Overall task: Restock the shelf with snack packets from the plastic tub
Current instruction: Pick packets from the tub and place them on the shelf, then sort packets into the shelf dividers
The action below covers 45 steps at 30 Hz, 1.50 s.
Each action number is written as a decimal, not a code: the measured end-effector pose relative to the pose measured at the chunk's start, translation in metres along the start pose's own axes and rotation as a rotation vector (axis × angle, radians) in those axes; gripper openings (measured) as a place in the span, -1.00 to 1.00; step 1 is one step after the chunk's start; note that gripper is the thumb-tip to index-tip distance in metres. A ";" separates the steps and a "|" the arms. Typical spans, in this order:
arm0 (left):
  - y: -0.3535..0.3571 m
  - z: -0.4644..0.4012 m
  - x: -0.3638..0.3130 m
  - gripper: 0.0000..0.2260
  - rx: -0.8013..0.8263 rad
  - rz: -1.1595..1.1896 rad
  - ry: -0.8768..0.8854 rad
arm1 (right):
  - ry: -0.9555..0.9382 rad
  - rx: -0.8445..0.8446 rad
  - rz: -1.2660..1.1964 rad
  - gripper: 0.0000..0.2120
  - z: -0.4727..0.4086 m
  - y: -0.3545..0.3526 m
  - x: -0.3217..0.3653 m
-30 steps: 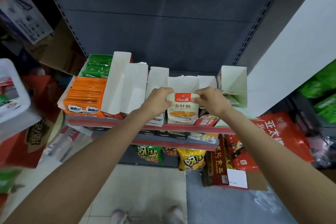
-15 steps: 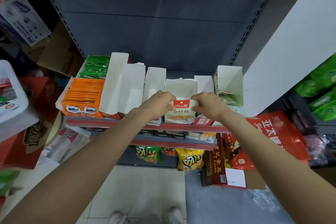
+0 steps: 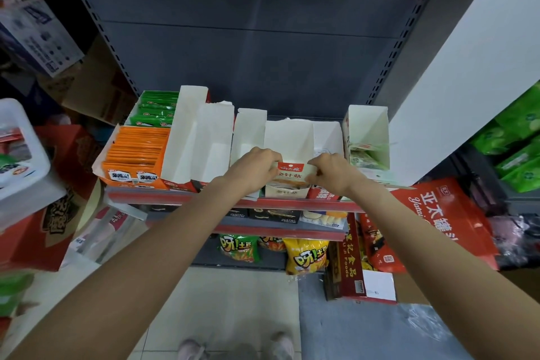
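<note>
While both hands, left [image 3: 257, 168] and right [image 3: 328, 172], grip snack packet [image 3: 290, 174], orange packets [image 3: 134, 152] fill left box.

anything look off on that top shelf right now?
Nothing damaged or spilled. The snack packet both hands hold, left hand and right hand, is tipped forward into its display box, print upside down to the camera. Several neighbouring white boxes look empty.
</note>
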<state>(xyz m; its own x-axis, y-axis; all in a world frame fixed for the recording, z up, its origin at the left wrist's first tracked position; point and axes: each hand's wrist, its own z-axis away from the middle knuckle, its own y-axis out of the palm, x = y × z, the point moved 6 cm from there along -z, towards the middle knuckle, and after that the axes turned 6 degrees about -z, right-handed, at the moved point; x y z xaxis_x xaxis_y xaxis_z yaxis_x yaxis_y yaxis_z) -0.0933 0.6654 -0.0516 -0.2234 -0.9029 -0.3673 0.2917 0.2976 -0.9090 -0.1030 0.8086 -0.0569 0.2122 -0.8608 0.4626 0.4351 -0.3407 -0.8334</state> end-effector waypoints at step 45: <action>-0.143 0.214 0.235 -0.90 -0.890 0.342 -0.617 | -0.514 -0.223 -0.207 -0.70 -0.041 0.047 0.321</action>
<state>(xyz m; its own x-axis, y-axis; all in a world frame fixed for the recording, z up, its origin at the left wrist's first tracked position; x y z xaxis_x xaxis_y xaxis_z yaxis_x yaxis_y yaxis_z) 0.0114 0.3442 0.0346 0.3090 -0.6572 -0.6875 -0.5704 0.4503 -0.6869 -0.0505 0.5009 0.0395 0.5631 -0.4936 0.6628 0.3302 -0.6008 -0.7280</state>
